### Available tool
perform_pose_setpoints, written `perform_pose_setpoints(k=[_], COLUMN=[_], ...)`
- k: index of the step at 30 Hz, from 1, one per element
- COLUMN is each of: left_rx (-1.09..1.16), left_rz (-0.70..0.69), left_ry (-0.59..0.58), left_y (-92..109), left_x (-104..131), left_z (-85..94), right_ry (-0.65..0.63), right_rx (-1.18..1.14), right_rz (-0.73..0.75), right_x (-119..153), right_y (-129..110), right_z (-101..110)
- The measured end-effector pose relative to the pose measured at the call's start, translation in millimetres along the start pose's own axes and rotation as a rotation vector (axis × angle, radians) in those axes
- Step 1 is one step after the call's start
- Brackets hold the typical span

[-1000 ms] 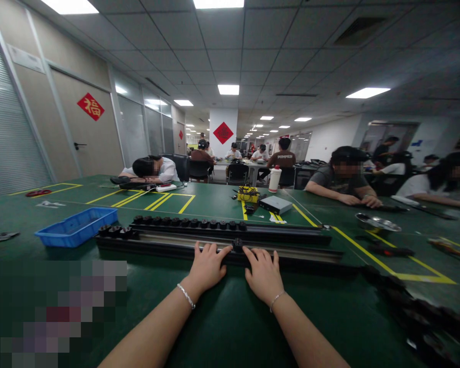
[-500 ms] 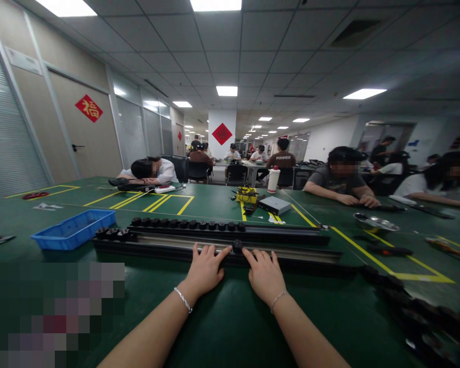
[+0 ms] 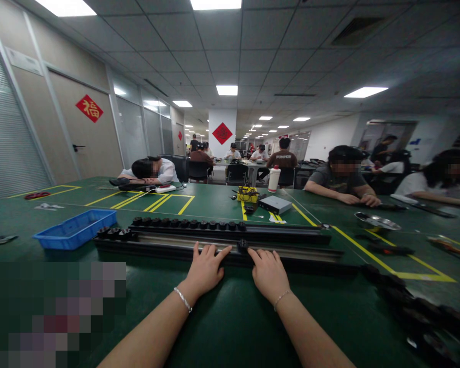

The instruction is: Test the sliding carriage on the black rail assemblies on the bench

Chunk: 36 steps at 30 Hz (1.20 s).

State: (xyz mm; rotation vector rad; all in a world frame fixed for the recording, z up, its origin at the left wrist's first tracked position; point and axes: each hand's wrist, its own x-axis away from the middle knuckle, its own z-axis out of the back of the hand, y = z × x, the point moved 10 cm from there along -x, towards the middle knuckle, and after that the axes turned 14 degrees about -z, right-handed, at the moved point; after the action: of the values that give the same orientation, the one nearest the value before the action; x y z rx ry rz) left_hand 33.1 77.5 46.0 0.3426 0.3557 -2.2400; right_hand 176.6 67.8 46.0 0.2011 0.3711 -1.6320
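A long black rail [image 3: 299, 265] with a silvery channel lies across the table in front of me. One small black block [image 3: 243, 246] sits in its channel near the middle. My left hand [image 3: 207, 266] rests on the rail's near edge, fingers spread, its index finger pointing at the block with a small gap between. On the other side, my right hand [image 3: 269, 271] also has its fingers spread, and its index fingertip is at the block's right side; whether it touches is hard to see. Several similar blocks [image 3: 117, 233] sit at the rail's left end.
Behind lies a second black rail [image 3: 283, 232] carrying a row of several blocks. A blue tray [image 3: 74, 232] stands at the left. Dark chained parts [image 3: 417, 306] lie at the right, with a metal bowl [image 3: 377, 222] farther back. People sit across the table.
The small black block has shifted a little to the right along the rail. My right hand has moved right with it, while my left hand has stayed in place.
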Motion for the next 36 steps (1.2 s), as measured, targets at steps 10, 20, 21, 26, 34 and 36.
perform_pose_setpoints(k=[10, 20, 21, 26, 34, 36], left_rx=[0.012, 0.023, 0.022, 0.02, 0.016, 0.019], left_rz=[0.001, 0.001, 0.0, -0.001, -0.002, 0.0], left_ry=[0.007, 0.004, 0.005, 0.017, 0.014, 0.01], left_y=[-2, -1, -1, -2, -1, -1], left_x=[0, 0, 0, 0, 0, 0], left_z=[-1.0, 1.4, 1.2, 0.9, 0.8, 0.9], right_ry=[0.032, -0.002, -0.003, 0.001, 0.009, 0.005], right_rx=[0.003, -0.016, -0.016, -0.007, -0.031, -0.024], right_rz=[-0.019, -0.048, -0.05, -0.051, -0.055, -0.057], right_x=[-1, -1, -1, -1, -2, -3], right_y=[7, 9, 10, 10, 12, 13], right_z=[0, 1, 1, 0, 1, 1])
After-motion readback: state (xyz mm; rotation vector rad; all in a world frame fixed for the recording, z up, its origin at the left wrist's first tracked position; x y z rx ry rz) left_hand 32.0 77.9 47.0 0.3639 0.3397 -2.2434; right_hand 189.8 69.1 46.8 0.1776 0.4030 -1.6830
